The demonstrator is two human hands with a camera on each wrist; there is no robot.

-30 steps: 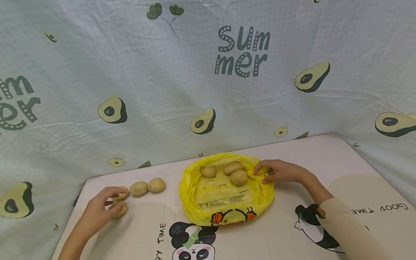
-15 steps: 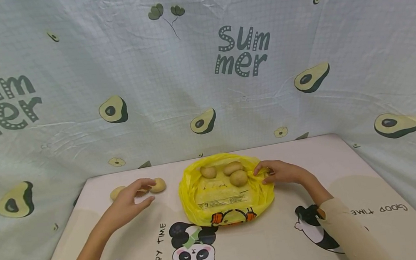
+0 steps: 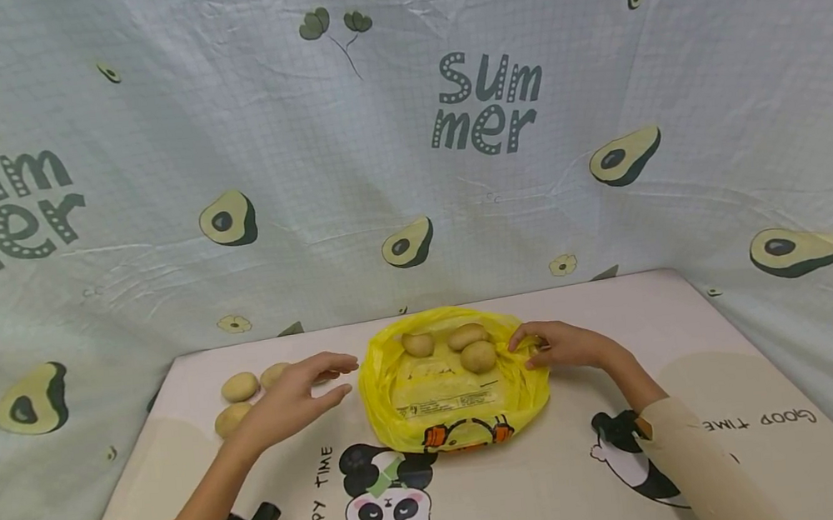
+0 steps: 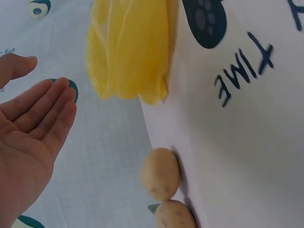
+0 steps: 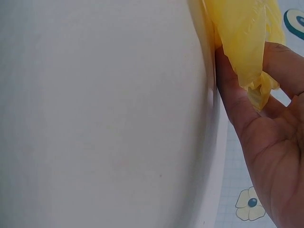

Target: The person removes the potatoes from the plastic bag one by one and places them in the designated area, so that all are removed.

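A yellow plastic bag [image 3: 380, 393] lies spread open on the table, with three potatoes [image 3: 478, 356] inside it. My right hand [image 3: 568, 344] pinches the bag's right edge between thumb and fingers; the gathered plastic [image 5: 243, 42] shows in the right wrist view. Just left of the bag, my left hand [image 3: 290, 402] hovers with nothing in it, its fingers [image 4: 45, 107] extended and thumb apart. Behind and beside that hand several potatoes [image 3: 240, 387] lie on the table, one mostly hidden by the fingers. Two potatoes [image 4: 161, 173] appear in the left wrist view.
The pale table [image 3: 530, 500] has panda drawings [image 3: 388, 510] and lettering printed on its cover. A light curtain [image 3: 303, 179] with avocado prints hangs right behind the far edge.
My left hand has moved right, from the potatoes at the far left to beside the bag, and its fingers have spread straighter. The right hand and bag stay in place.
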